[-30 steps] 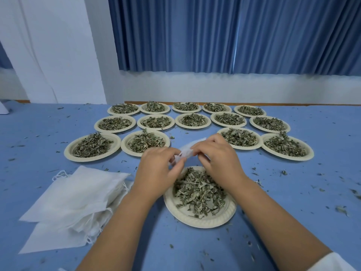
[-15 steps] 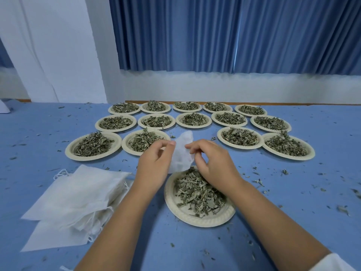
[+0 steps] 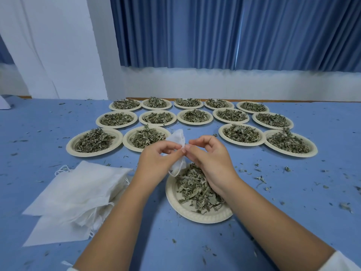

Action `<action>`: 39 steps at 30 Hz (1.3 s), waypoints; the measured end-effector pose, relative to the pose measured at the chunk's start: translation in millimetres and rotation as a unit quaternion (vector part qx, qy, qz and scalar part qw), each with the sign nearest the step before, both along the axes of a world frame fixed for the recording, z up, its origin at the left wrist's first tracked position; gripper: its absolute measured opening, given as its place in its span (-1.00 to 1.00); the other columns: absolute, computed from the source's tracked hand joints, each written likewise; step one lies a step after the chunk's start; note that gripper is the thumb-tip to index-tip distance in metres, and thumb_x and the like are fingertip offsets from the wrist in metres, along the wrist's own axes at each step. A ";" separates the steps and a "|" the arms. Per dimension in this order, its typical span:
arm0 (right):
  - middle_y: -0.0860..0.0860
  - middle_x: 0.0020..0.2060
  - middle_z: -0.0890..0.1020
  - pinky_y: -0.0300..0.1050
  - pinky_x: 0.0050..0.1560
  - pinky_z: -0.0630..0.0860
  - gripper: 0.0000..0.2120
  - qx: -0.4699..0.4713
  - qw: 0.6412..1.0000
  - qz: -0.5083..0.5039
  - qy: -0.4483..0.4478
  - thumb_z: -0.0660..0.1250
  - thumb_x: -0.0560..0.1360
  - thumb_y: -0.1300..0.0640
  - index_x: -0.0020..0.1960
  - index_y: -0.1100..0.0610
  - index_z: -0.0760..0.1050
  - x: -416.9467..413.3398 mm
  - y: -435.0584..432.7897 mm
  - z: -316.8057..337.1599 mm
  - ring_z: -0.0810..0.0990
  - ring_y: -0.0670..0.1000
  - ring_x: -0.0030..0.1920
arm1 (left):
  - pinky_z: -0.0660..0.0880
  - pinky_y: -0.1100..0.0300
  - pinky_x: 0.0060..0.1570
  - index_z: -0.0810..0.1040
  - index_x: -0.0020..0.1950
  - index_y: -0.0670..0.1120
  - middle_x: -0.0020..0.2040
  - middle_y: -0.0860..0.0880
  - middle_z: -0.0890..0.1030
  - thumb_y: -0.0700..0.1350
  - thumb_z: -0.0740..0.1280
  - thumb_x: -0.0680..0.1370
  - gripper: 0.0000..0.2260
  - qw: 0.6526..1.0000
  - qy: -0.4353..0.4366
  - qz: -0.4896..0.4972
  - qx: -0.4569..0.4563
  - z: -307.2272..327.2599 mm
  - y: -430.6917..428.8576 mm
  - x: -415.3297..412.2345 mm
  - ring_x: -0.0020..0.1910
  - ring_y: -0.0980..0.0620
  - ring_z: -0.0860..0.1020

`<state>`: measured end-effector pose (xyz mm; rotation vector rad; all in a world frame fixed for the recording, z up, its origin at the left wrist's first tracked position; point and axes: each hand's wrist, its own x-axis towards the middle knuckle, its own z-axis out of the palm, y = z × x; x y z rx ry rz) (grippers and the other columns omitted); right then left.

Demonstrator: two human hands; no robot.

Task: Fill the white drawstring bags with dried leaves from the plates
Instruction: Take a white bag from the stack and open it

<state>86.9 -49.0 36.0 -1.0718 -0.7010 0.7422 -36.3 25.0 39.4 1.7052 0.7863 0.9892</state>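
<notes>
The step looks to be opening the bag point(image 3: 176, 138); to do it well, each pinch should take only one layer of the mouth and draw it apart, keeping the opening over the near plate point(image 3: 187, 214) so stray leaves point(image 3: 195, 190) fall back on it; the left hand point(image 3: 156, 161) pinches the bag's edge between thumb and forefinger, other fingers curled; the right hand point(image 3: 211, 159) pinches the same edge just beside it, fingers arched; the bag stands up between and behind both hands, above the plate's far rim, its drawstring looping down below; the spare bags point(image 3: 78, 188) lie left of the left forearm.
</notes>
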 end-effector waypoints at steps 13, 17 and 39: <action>0.07 -0.26 0.64 -0.24 -0.29 0.57 -0.87 -0.018 0.989 0.039 0.143 0.40 0.48 0.36 -0.07 0.18 0.50 6.9 -4.0 12.8 0.63 -0.07 -0.32 | 0.50 0.30 -0.21 0.71 -0.24 0.07 -0.22 0.08 0.70 -0.14 0.47 0.47 -0.87 0.997 -0.066 0.041 -0.016 4.1 3.0 -7.1 -0.22 0.17 0.62; 0.09 -0.23 0.68 -0.32 -0.43 0.49 -0.86 -0.070 0.992 0.072 0.080 0.41 0.47 0.37 -0.09 0.19 0.50 6.4 -3.4 10.8 0.69 -0.06 -0.25 | 0.42 0.39 -0.29 0.61 -0.19 0.11 -0.32 0.19 0.62 -0.08 0.42 0.50 -0.90 0.967 -0.051 0.156 0.193 8.6 -0.9 -12.1 -0.36 0.27 0.53; -0.25 -0.22 0.47 -0.37 -0.27 0.30 -0.73 -0.303 0.737 0.141 -0.588 0.52 0.40 -0.04 0.09 -0.13 0.63 45.9 -21.4 13.5 0.44 -0.26 -0.23 | 0.29 0.41 -0.37 0.66 -0.09 0.10 -0.29 0.24 0.55 -0.06 0.39 0.53 -0.93 0.947 0.248 0.062 0.196 -10.2 6.8 -7.3 -0.31 0.32 0.48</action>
